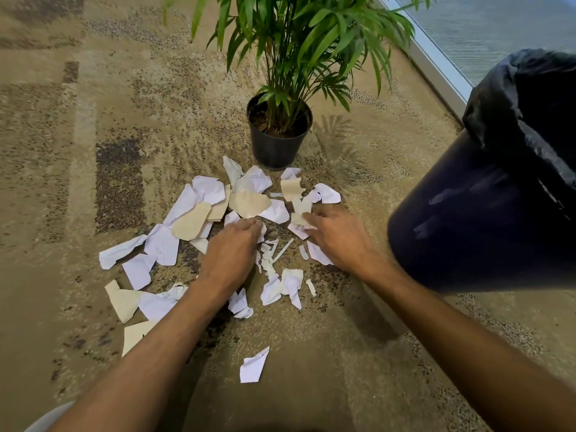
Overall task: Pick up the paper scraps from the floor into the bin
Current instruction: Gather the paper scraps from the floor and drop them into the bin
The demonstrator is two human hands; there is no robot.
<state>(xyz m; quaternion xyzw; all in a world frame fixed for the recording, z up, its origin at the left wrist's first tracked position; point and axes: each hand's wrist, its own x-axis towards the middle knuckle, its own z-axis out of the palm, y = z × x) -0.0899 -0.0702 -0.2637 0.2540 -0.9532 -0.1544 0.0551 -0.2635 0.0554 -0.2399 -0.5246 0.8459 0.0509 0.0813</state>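
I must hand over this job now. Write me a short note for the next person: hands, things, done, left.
Left hand: fingers curled on scraps in the middle of the pile.
Right hand: pinches a beige scrap.
Paper scraps: spread over the carpet in front of the potted plant.
Bin: on the right, black liner; its inside is not visible.
Done: cannot tell.
Left: nearly the whole pile.

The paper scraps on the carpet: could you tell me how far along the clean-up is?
Hardly begun. Most paper scraps lie spread on the carpet before the plant pot. The left hand and right hand are gathering pieces. The bin stands at right, its inside hidden.
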